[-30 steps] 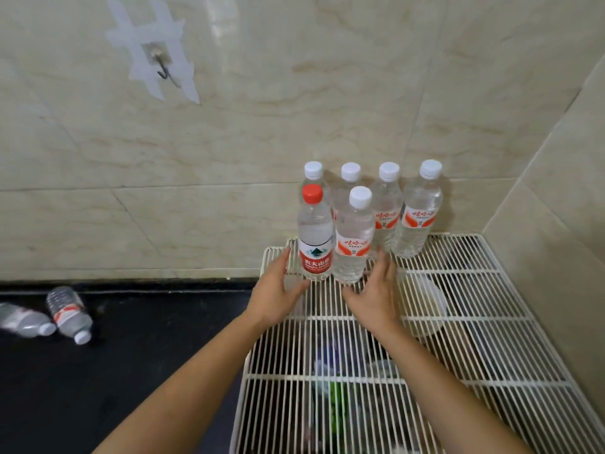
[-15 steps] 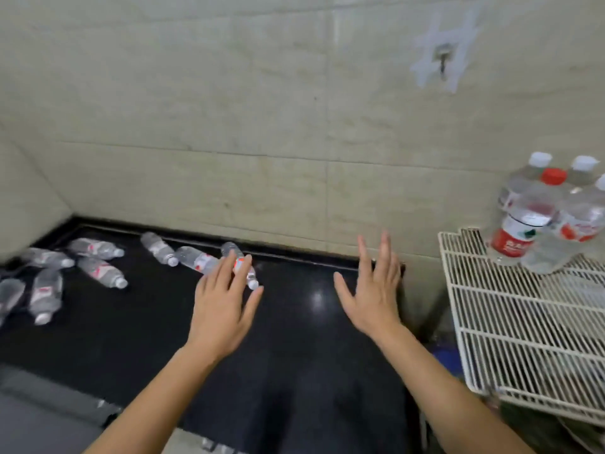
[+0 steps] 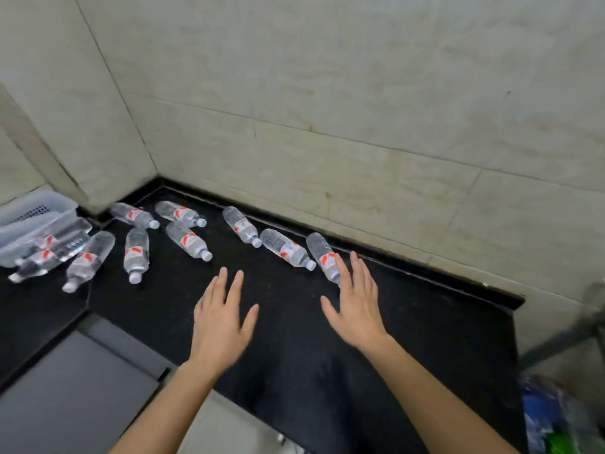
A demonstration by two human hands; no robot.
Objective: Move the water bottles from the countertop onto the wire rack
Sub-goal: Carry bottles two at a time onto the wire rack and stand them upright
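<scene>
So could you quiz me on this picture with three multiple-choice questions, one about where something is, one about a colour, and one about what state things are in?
1. Which bottle lies nearest the right hand?
A. the bottle by the back edge
B. one inside the plastic basket
C. one standing on the floor

2. What colour is the countertop?
A. white
B. black
C. wooden brown

3. How are both hands?
A. each gripping a bottle
B. closed into fists
C. open and empty

Answers:
1 A, its cap end lies right at the right hand's fingertips.
2 B, the slab under the bottles is glossy black.
3 C, the left hand and right hand show spread fingers and hold nothing.
</scene>
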